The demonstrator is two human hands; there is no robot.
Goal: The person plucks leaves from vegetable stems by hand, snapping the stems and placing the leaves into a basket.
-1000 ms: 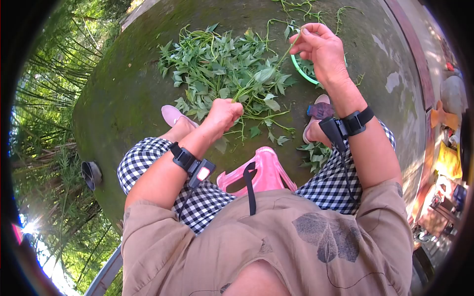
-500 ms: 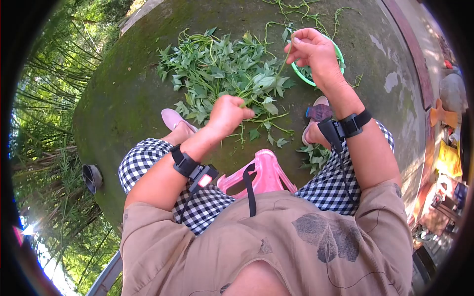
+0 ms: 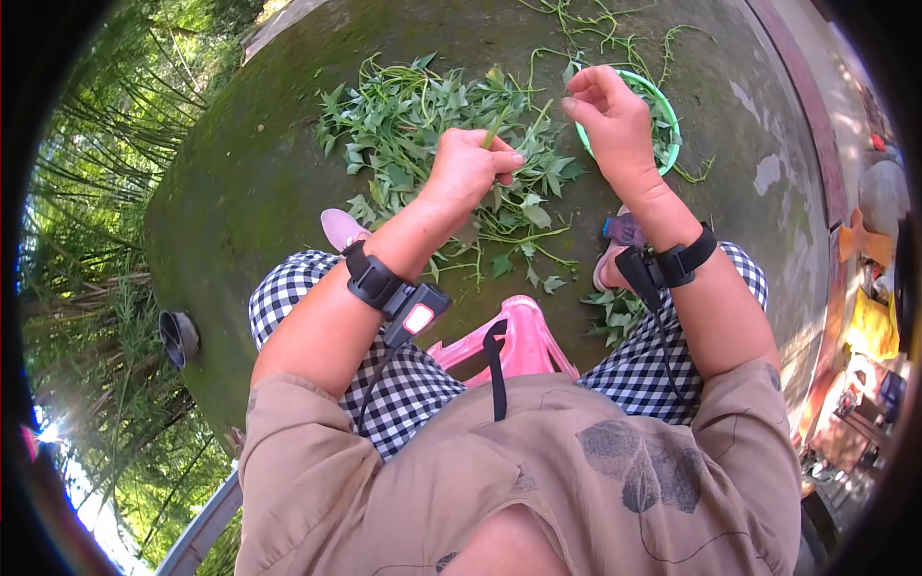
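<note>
My left hand (image 3: 468, 171) is closed round a green leafy stem (image 3: 495, 130), which sticks up past the thumb and fingers. Beneath and beyond it spreads a heap of green leafy vines (image 3: 403, 115) on the ground. My right hand (image 3: 613, 125) is held to the right, thumb and fingertips pinched together; whatever may be between them is too small to make out. Just behind this hand stands a round basket with a light green rim (image 3: 678, 149), partly covered by the hand, with green leaves (image 3: 663, 120) inside.
Bare vine stems (image 3: 615, 38) lie on the mossy concrete (image 3: 250, 182) beyond the basket. A pink plastic object (image 3: 523, 331) is between my knees. More leaves (image 3: 618, 312) lie by my right foot. At the left edge are a dark pot (image 3: 179, 338) and dense plants.
My left hand has moved up and slightly right with the stem. The strand that stretched below my right fingers no longer shows there. The view has shifted slightly.
</note>
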